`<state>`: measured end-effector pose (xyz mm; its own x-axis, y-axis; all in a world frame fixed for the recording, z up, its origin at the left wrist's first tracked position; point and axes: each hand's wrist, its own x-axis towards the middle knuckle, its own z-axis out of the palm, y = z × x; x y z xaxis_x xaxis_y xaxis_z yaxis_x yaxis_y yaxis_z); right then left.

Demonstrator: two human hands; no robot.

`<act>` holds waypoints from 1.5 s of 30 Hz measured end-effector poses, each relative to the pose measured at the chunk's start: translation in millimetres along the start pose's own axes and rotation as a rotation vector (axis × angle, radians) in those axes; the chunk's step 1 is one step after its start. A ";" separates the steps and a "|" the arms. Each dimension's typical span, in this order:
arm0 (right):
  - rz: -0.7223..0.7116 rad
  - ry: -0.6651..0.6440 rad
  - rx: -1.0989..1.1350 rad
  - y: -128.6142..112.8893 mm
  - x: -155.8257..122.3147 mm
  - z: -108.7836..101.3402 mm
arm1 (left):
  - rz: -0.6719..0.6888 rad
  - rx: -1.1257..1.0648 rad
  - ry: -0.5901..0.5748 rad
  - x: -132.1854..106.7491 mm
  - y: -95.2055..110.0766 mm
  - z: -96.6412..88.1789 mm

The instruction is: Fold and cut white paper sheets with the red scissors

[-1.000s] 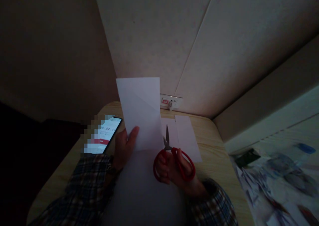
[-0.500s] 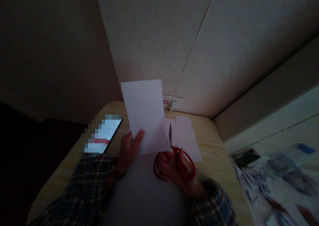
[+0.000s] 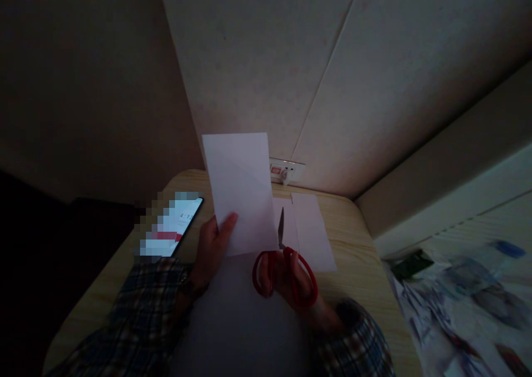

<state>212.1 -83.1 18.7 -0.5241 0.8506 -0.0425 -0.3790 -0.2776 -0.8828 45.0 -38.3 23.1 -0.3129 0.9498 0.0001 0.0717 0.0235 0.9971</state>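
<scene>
My left hand (image 3: 211, 248) pinches the paper (image 3: 241, 183); my right hand (image 3: 284, 274) grips scissors (image 3: 288, 251) beside its edge. Keeping paper taut should steady cuts.

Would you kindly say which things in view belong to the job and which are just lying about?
Job, it seems:
red-handled metal scissors, in the right hand;
white rectangular paper sheet, in the left hand;
white paper lying flat on the pale wood-grain table.

Lying about, it seems:
black-edged rectangular phone, screen lit;
dark green object at right, too blurred to name.
</scene>
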 end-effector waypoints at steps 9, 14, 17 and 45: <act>-0.072 -0.040 0.013 -12.5 1.2 11.1 | -0.133 -0.242 -0.059 5.1 -4.9 0.6; -0.108 -0.103 0.149 -4.0 4.4 6.6 | -0.141 -0.312 -0.082 3.1 -5.5 3.2; -0.095 -0.116 0.249 -0.1 3.8 4.4 | -0.135 -0.277 -0.085 1.2 -4.1 3.8; -0.080 -0.109 0.092 -0.3 1.1 1.1 | -0.132 -0.268 -0.065 3.2 -1.1 0.4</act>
<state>210.8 -82.6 19.4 -0.5669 0.8197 0.0814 -0.4883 -0.2548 -0.8346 44.3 -35.2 22.0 -0.2411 0.9622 -0.1265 -0.2207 0.0726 0.9726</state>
